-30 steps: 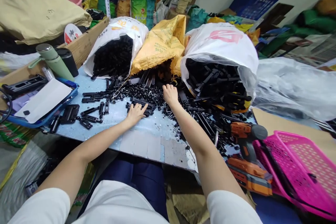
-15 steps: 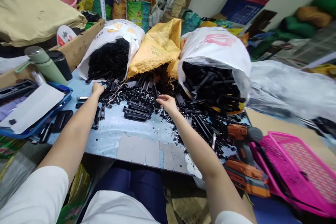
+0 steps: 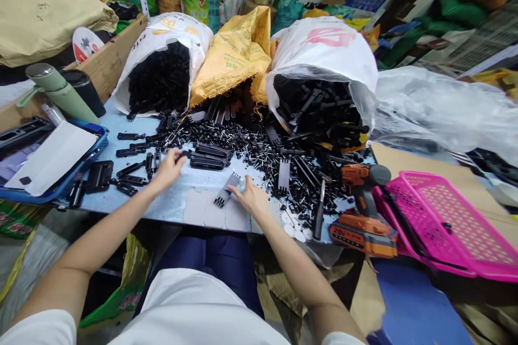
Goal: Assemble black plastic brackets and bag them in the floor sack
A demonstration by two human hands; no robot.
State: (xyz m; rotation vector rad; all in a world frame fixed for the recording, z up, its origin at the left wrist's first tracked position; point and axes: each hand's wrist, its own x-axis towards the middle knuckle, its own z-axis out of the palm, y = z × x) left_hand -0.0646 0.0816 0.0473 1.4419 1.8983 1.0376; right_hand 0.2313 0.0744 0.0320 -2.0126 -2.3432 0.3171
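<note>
The right hand (image 3: pixel 251 198) pinches a black comb-like piece (image 3: pixel 225 195) at the table (image 3: pixel 178 206) edge. It looks light and stiff, best held by its spine. The left hand (image 3: pixel 169 168) pinches a small black part (image 3: pixel 183 154).

An orange cordless drill with a grey head (image 3: pixel 364 178) is lying at the right edge of the pale blue table (image 3: pixel 194 180), just beside a pink perforated plastic basket (image 3: pixel 445 226). A white woven sack (image 3: pixel 178 38), a yellow woven sack (image 3: pixel 234 48) and a white plastic bag (image 3: pixel 327 48) are lying open along the far edge. A green metal flask (image 3: pixel 60 94) is leaning at the left edge, behind a blue plastic tray (image 3: pixel 101 140).
</note>
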